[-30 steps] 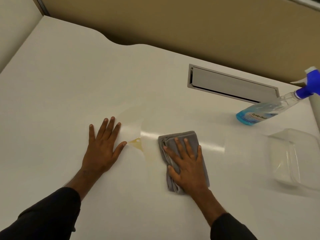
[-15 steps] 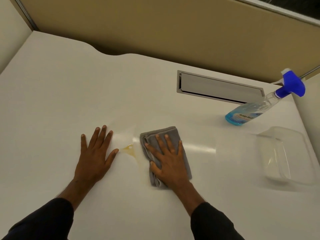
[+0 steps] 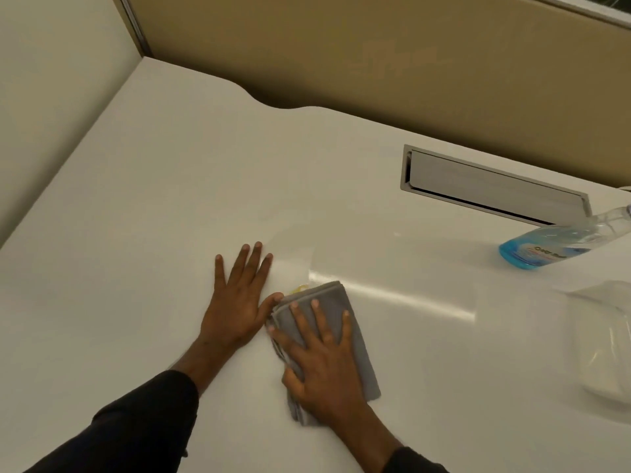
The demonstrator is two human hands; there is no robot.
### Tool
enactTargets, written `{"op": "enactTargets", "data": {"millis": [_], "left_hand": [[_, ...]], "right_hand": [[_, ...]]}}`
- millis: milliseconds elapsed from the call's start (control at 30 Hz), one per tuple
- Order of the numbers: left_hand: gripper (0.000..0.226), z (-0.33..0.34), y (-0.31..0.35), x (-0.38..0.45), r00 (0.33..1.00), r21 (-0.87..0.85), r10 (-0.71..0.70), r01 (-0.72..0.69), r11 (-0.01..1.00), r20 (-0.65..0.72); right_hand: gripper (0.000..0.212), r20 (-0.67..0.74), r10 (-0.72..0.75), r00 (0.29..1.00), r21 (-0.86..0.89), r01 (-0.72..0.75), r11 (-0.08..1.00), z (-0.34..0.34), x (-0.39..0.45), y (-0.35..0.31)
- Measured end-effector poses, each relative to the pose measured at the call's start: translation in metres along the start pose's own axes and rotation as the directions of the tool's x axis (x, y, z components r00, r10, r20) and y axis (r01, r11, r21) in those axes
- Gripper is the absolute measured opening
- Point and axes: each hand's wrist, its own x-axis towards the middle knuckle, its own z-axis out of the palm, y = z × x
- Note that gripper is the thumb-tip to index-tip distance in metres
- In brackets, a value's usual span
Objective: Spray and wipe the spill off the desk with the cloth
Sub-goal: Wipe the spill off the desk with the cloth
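The yellowish liquid spill (image 3: pixel 300 287), peeking out at the folded grey cloth's (image 3: pixel 345 322) eleven o'clock corner, is risking being smeared onto the flat-pressing left hand (image 3: pixel 239 302) as the flat right hand (image 3: pixel 324 367) is pressing the cloth.

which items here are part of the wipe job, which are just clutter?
In use:
- folded grey cloth, pressed flat under right hand
- yellowish spill at the cloth's far corner
- blue-liquid clear spray bottle
- white desk
- left hand, flat on desk

Lying about:
- clear plastic container
- metal cable flap

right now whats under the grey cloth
A sliver of the yellowish spill pokes out at the far left corner of the grey cloth. Whatever spill lies beneath is covered, with the right hand pressing flat on top.
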Motion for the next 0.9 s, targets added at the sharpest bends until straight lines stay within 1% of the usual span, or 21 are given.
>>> {"op": "enactTargets", "data": {"millis": [100,233,300,367,433,533,600,667,733,800,867,900], "left_hand": [[0.077,-0.001,0.000,0.000,1.000,-0.034,0.005,-0.005,0.999,-0.015],[0.079,0.000,0.000,-0.001,1.000,0.014,-0.003,0.003,1.000,-0.015],[0.079,0.001,0.000,-0.001,1.000,0.032,-0.007,0.007,0.999,-0.011],[0.079,0.002,0.000,-0.001,1.000,0.042,-0.008,0.009,0.999,-0.012],[0.078,0.003,-0.001,-0.001,1.000,0.048,-0.009,0.009,0.999,-0.013],[0.079,0.005,-0.001,0.000,1.000,0.054,-0.008,0.009,0.998,-0.015],[0.080,0.007,-0.001,0.001,1.000,0.062,-0.009,0.010,0.998,-0.025],[0.080,0.008,-0.001,0.001,0.999,0.076,-0.013,0.016,0.997,-0.030],[0.080,0.009,-0.001,0.001,0.999,0.074,-0.014,0.017,0.997,-0.032],[0.077,0.010,-0.002,0.001,0.999,0.068,-0.014,0.017,0.998,-0.040],[0.073,0.008,-0.001,0.000,0.999,0.062,-0.012,0.014,0.998,-0.042],[0.071,0.006,-0.001,0.000,0.999,0.059,-0.012,0.014,0.998,-0.036]], "right_hand": [[0.073,-0.012,0.055,0.998,0.030,-0.054,0.998,-0.007,0.056,0.010],[0.068,0.009,0.208,0.978,0.004,-0.208,0.978,-0.025,0.098,0.061],[0.068,0.000,0.314,0.949,-0.017,-0.314,0.949,-0.035,0.095,0.097],[0.069,-0.014,0.413,0.910,-0.036,-0.414,0.910,-0.043,0.075,0.127],[0.070,-0.009,0.468,0.884,-0.045,-0.468,0.883,-0.046,0.042,0.143],[0.069,0.020,0.463,0.886,-0.056,-0.461,0.885,-0.039,-0.018,0.130],[0.072,0.037,0.442,0.896,-0.079,-0.438,0.895,-0.029,-0.050,0.102],[0.077,0.056,0.389,0.919,-0.097,-0.383,0.919,-0.018,-0.061,0.066],[0.077,0.076,0.310,0.948,-0.087,-0.304,0.949,-0.008,-0.050,0.036],[0.075,0.039,0.249,0.968,-0.052,-0.246,0.968,-0.005,-0.020,0.020],[0.072,0.003,0.252,0.968,-0.017,-0.251,0.968,-0.009,0.019,0.022],[0.070,0.007,0.268,0.963,-0.012,-0.268,0.963,-0.014,0.039,0.027]]}}
